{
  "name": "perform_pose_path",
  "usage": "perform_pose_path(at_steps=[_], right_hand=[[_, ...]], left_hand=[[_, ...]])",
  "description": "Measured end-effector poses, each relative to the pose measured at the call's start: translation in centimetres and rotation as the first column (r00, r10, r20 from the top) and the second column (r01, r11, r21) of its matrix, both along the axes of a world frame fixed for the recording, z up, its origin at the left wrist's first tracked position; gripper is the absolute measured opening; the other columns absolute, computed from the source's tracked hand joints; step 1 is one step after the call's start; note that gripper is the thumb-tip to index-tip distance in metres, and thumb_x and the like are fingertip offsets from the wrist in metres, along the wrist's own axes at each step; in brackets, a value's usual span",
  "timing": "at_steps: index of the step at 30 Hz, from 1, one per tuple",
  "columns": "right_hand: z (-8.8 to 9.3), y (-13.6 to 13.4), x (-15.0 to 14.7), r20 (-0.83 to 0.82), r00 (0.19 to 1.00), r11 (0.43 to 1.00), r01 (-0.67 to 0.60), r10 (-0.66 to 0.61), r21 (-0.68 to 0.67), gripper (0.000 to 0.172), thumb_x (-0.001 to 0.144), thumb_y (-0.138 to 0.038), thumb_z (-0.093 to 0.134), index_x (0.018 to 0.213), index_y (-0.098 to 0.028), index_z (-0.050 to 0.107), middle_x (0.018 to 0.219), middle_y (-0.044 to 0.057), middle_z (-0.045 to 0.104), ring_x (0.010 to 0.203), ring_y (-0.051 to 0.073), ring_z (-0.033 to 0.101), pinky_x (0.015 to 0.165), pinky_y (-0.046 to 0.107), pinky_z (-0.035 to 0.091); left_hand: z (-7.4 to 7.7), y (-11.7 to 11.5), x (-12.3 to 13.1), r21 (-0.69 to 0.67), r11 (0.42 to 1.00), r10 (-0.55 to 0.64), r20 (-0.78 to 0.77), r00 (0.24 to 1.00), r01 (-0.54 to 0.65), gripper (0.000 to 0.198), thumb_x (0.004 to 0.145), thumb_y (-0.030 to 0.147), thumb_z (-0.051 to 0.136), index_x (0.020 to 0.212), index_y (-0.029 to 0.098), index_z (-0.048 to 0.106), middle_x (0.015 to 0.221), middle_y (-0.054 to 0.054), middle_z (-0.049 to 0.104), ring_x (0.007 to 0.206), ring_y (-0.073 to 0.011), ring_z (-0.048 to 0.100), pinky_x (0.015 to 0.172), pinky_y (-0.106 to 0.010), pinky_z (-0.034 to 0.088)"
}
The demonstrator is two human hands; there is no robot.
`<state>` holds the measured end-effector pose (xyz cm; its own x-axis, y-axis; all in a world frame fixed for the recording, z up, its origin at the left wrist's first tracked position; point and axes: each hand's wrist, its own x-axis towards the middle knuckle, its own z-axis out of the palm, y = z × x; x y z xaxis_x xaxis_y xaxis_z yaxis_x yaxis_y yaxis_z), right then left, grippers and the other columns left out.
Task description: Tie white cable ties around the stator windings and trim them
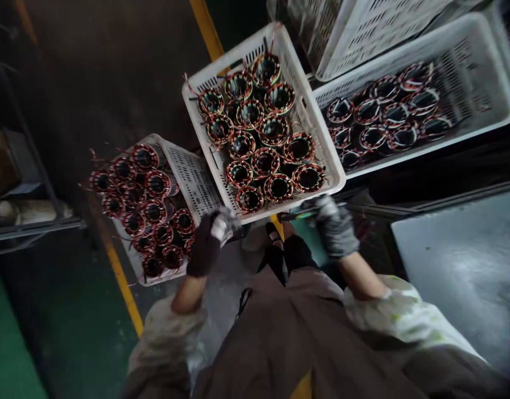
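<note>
A white plastic crate [288,202] holds several motor stators [265,162], ring-shaped cores with red and pale wires round their rims. My left hand [209,241], in a dark glove with pale fingertips, is closed beside the crate's near left corner; what is in it, if anything, is hidden. Near the crate's front right edge, my gloved right hand [335,227] curls its fingers round a slim dark tool [294,215] with a bit of green on it. Its kind is too blurred to tell. I cannot make out whether either hand touches the crate.
A second crate [192,177] with more stators stands low on the left. At right, a long white crate [474,127] holds stators with white wires, below stacked crates [375,33]. A grey-blue surface [462,255] lies right; a metal rack [34,224] stands left. Yellow lines [122,277] mark the floor.
</note>
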<state>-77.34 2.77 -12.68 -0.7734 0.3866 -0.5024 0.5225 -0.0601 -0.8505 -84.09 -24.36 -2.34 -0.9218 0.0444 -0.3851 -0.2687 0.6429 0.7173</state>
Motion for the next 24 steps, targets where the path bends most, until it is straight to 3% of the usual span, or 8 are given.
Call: perform_pose_path(at_steps=[2, 5, 8, 11, 14, 17, 24], right_hand=[[-2.6, -3.6, -2.1, 0.040, 0.999, 0.978, -0.029, 0.038, -0.205, 0.039, 0.086, -0.063, 0.054, 0.085, -0.024, 0.060, 0.081, 0.008, 0.069, 0.074, 0.023, 0.065, 0.072, 0.041, 0.057], [-6.4, -8.7, -4.7, 0.044, 0.996, 0.914, -0.053, 0.077, -0.403, 0.048, 0.077, -0.068, 0.063, 0.092, -0.023, 0.061, 0.083, 0.006, 0.072, 0.072, 0.020, 0.067, 0.071, 0.038, 0.058], [-9.5, -11.3, -6.8, 0.045, 0.980, 0.904, -0.160, 0.193, -0.395, 0.049, 0.076, -0.067, 0.068, 0.096, -0.023, 0.066, 0.092, 0.007, 0.076, 0.083, 0.021, 0.070, 0.081, 0.039, 0.059], [-11.5, -11.8, -8.5, 0.097, 0.926, 0.904, -0.327, 0.364, -0.275, 0.039, 0.086, -0.059, 0.067, 0.103, -0.024, 0.071, 0.101, 0.006, 0.078, 0.093, 0.022, 0.072, 0.091, 0.038, 0.057], [-12.4, -11.8, -9.6, 0.179, 0.850, 0.865, -0.466, 0.496, -0.185, 0.030, 0.091, -0.050, 0.068, 0.105, -0.025, 0.075, 0.104, 0.006, 0.079, 0.100, 0.024, 0.072, 0.096, 0.038, 0.056], [-12.7, -11.9, -9.9, 0.231, 0.789, 0.822, -0.549, 0.569, -0.151, 0.032, 0.092, -0.046, 0.068, 0.114, -0.024, 0.075, 0.110, 0.007, 0.079, 0.102, 0.025, 0.072, 0.097, 0.038, 0.055], [-12.7, -12.2, -9.4, 0.211, 0.797, 0.824, -0.534, 0.566, -0.191, 0.033, 0.093, -0.047, 0.067, 0.117, -0.026, 0.075, 0.114, 0.004, 0.079, 0.103, 0.023, 0.072, 0.098, 0.037, 0.055]], left_hand=[[-4.0, -0.4, -5.9, -0.214, 0.975, -0.107, -0.196, 0.975, 0.064, 0.055, 0.096, 0.069, 0.045, 0.118, 0.021, 0.064, 0.113, -0.012, 0.074, 0.105, -0.0266, 0.070, 0.097, -0.043, 0.055], [-9.8, -0.3, -14.3, -0.527, 0.832, -0.322, -0.201, 0.925, 0.175, 0.054, 0.101, 0.059, 0.042, 0.125, 0.014, 0.063, 0.129, -0.018, 0.068, 0.127, -0.0296, 0.061, 0.115, -0.047, 0.042], [-14.7, -0.1, -20.4, -0.718, 0.637, -0.440, -0.041, 0.897, 0.279, 0.050, 0.101, 0.052, 0.046, 0.128, 0.013, 0.063, 0.136, -0.018, 0.066, 0.140, -0.0334, 0.050, 0.124, -0.052, 0.025], [-18.1, -0.5, -23.3, -0.762, 0.535, -0.433, 0.124, 0.893, 0.365, 0.052, 0.101, 0.052, 0.045, 0.130, 0.013, 0.063, 0.136, -0.018, 0.067, 0.136, -0.0356, 0.053, 0.120, -0.052, 0.026], [-19.8, -0.9, -23.8, -0.771, 0.526, -0.376, 0.167, 0.911, 0.359, 0.057, 0.102, 0.055, 0.040, 0.129, 0.010, 0.062, 0.134, -0.017, 0.067, 0.129, -0.0312, 0.058, 0.115, -0.048, 0.032], [-20.2, -0.9, -23.5, -0.792, 0.517, -0.356, 0.146, 0.923, 0.325, 0.062, 0.105, 0.058, 0.034, 0.125, 0.005, 0.060, 0.130, -0.016, 0.068, 0.125, -0.0242, 0.058, 0.115, -0.043, 0.030], [-20.4, -0.7, -23.5, -0.809, 0.503, -0.335, 0.142, 0.931, 0.304, 0.052, 0.107, 0.054, 0.040, 0.123, 0.007, 0.057, 0.130, -0.013, 0.069, 0.123, -0.0227, 0.058, 0.112, -0.042, 0.029]])
